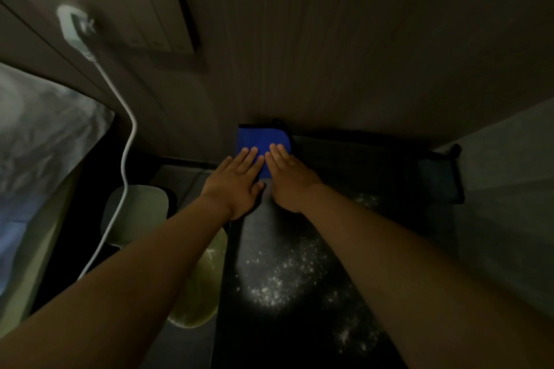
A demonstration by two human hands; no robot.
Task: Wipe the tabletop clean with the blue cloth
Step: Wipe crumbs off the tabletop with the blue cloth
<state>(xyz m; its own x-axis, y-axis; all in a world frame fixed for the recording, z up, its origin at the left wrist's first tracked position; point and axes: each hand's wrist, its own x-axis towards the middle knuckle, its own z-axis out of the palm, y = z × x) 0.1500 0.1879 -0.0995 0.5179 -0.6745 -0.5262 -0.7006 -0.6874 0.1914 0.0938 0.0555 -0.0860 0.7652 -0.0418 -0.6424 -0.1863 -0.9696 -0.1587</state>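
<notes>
A blue cloth (261, 138) with a dark edge lies flat at the far end of a dark tabletop (398, 189), close to the wall. My left hand (236, 183) and my right hand (289, 178) lie side by side on its near half, fingers straight and pressing down. White powder (284, 275) is scattered over the tabletop nearer to me, between my forearms, with a smaller patch (367, 199) to the right of my right wrist.
A white charger (75, 25) is plugged into the wall at upper left, its cable (124, 165) hanging down. A pale seat (141, 213) and a yellowish round object (198, 287) stand left of the table. A light surface (503, 189) borders the table's right side.
</notes>
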